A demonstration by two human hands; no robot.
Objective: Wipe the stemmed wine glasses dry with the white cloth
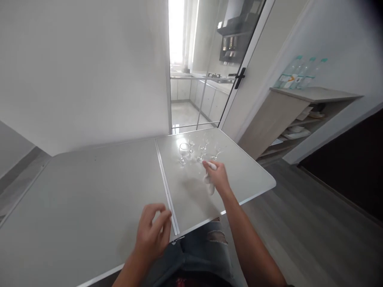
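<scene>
My right hand (218,177) reaches out over the right half of the white table (89,191), closed around a small white cloth (210,186) that hangs from it. Just beyond its fingers stand several clear stemmed glasses (183,153), upright in a loose cluster near the table's far edge. The hand is nearest the glass at the right of the group (216,151) and I cannot tell whether it touches one. My left hand (152,233) hovers over the near table edge with fingers curled and apart, holding nothing.
A seam (166,187) runs down the table between its two halves. A wooden shelf unit (299,115) with water bottles (299,71) on top stands at the right. A glass sliding door (239,75) opens onto a kitchen behind the table.
</scene>
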